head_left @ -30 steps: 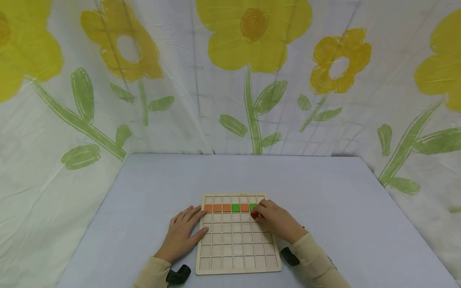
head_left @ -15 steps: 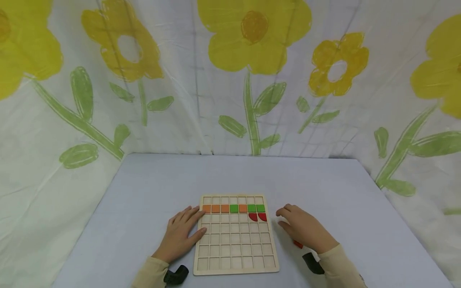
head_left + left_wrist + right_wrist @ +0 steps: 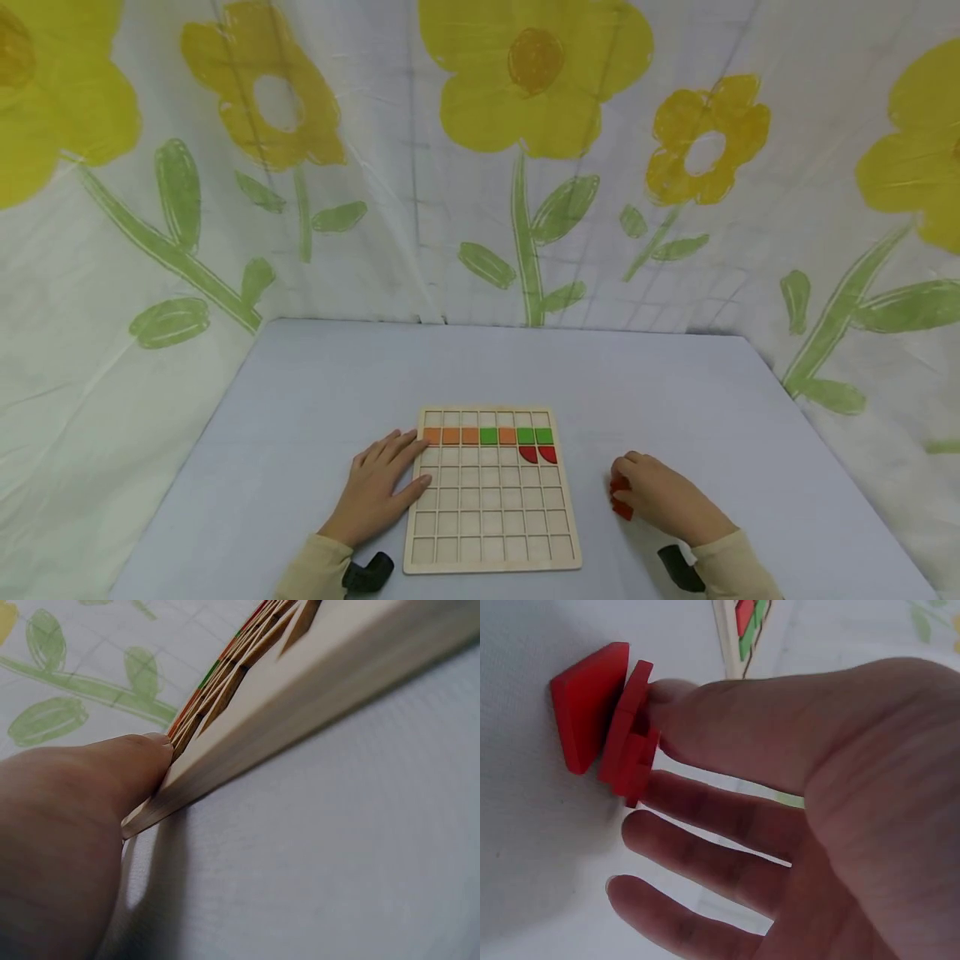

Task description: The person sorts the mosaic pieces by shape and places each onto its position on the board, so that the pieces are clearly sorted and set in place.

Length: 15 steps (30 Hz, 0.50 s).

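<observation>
A wooden grid board (image 3: 491, 547) lies on the table. Orange tiles (image 3: 450, 436) and green tiles (image 3: 525, 436) fill its second row. Below that row's right end sit two red quarter-round pieces (image 3: 548, 454). My left hand (image 3: 377, 487) rests flat at the board's left edge, fingers extended, its thumb (image 3: 142, 761) over the rim. Right of the board, my right hand (image 3: 663, 497) is down at several red pieces (image 3: 626, 731). Thumb and index finger pinch at the overlapping ones, while the other fingers stay loose. One flat red piece (image 3: 592, 705) lies just beyond the fingertips.
The pale table (image 3: 675, 392) reaches back to a white cloth (image 3: 390, 250) with painted yellow flowers. A dark wrist device (image 3: 367, 572) sits by the left wrist and another dark device (image 3: 681, 568) by the right.
My right hand placed a red quarter-round piece on the board, let go, then moved right and down to the red pieces on the table. The left hand has stayed put.
</observation>
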{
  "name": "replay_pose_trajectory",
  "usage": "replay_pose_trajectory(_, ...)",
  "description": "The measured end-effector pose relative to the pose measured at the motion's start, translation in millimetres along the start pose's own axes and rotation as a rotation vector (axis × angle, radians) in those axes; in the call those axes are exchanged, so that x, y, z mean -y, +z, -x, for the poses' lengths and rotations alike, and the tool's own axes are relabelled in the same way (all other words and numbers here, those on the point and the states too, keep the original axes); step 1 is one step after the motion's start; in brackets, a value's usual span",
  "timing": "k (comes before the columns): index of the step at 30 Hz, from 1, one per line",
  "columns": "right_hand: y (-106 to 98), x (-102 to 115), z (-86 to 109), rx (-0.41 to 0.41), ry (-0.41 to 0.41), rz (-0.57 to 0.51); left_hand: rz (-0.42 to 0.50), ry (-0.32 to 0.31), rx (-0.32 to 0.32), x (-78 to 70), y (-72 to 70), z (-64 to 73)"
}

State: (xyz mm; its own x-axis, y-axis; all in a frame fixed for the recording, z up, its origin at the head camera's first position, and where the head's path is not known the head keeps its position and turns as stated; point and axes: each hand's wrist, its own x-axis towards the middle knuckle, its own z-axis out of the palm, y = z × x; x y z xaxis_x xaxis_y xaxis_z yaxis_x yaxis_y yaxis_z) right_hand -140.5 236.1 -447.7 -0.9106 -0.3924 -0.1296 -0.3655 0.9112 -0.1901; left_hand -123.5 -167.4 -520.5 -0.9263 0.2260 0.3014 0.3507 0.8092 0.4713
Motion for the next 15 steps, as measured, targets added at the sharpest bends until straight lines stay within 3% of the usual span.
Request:
replay_pose_trajectory(7,-1.2,1.1,0.4,0.010,-0.006,-0.052,-0.013,-0.008,0.011,-0.7,-1.0,-0.6)
replay_pose_trajectory(15,0.1,0.7,0.9,-0.031,-0.055,-0.032,-0.010,-0.008,0.011,-0.9,-0.7,0.1)
